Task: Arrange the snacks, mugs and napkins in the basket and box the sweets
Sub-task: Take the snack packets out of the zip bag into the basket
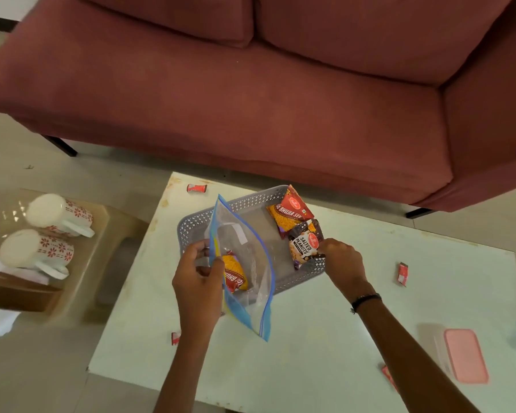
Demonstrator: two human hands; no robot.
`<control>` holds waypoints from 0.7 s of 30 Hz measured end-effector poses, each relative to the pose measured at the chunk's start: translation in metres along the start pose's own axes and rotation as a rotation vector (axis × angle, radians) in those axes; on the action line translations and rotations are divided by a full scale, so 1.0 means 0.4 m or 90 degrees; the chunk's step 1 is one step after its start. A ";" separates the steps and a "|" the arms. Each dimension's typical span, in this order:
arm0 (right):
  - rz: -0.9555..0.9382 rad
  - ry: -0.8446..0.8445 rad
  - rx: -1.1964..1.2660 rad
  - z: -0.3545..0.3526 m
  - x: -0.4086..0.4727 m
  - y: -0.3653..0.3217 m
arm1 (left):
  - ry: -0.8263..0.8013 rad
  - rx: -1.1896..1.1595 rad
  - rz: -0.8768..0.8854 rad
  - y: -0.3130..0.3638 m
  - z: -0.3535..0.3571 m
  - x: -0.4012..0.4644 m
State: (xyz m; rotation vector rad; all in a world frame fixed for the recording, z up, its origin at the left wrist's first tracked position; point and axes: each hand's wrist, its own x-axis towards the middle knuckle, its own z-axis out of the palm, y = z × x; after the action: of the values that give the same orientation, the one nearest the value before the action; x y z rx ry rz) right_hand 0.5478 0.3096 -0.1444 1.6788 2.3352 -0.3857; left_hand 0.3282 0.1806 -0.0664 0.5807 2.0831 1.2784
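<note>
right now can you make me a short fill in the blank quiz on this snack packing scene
1. The left hand pinches a clear ____ bag.
2. The right hand sets a packet of salted ____ into the grey basket.
3. Two floral mugs lie on a ____ left of the white table.
4. The pink-lidded box rests near the table's ____ edge.

Missing words: zip-lock; peanuts; stool; right

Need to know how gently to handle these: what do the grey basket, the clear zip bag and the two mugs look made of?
Grey perforated basket: looks like rigid moulded plastic, matte, with a lattice of punched holes. Clear zip bag with blue edge: thin, glossy plastic film; it creases and shows the packet inside. Two white mugs with red flower print: probably glazed ceramic, judging by thick handles; blur leaves it open.
</note>
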 end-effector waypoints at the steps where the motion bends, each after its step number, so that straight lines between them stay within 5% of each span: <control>1: 0.027 -0.002 0.040 -0.030 -0.019 -0.019 | -0.003 -0.007 -0.001 0.003 -0.004 -0.002; 4: 0.063 0.076 0.327 -0.140 -0.096 -0.095 | -0.024 -0.016 -0.003 0.012 -0.017 -0.008; 6: -0.025 0.172 0.501 -0.216 -0.160 -0.174 | -0.035 -0.014 0.001 0.016 -0.026 -0.013; 8: -0.135 0.161 0.586 -0.258 -0.204 -0.262 | -0.041 -0.016 0.007 0.015 -0.036 -0.020; 14: -0.123 -0.201 0.199 -0.102 -0.077 -0.459 | -0.028 -0.012 0.029 0.002 -0.065 -0.046; 21: -0.105 -0.197 0.176 0.055 -0.049 -0.505 | -0.009 -0.014 0.032 -0.021 -0.085 -0.052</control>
State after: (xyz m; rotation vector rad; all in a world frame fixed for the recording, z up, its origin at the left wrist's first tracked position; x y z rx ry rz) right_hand 0.3631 0.2231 -0.1435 1.4107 2.2696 -0.9649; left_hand 0.3188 0.1419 -0.0567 0.6347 2.0518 1.3195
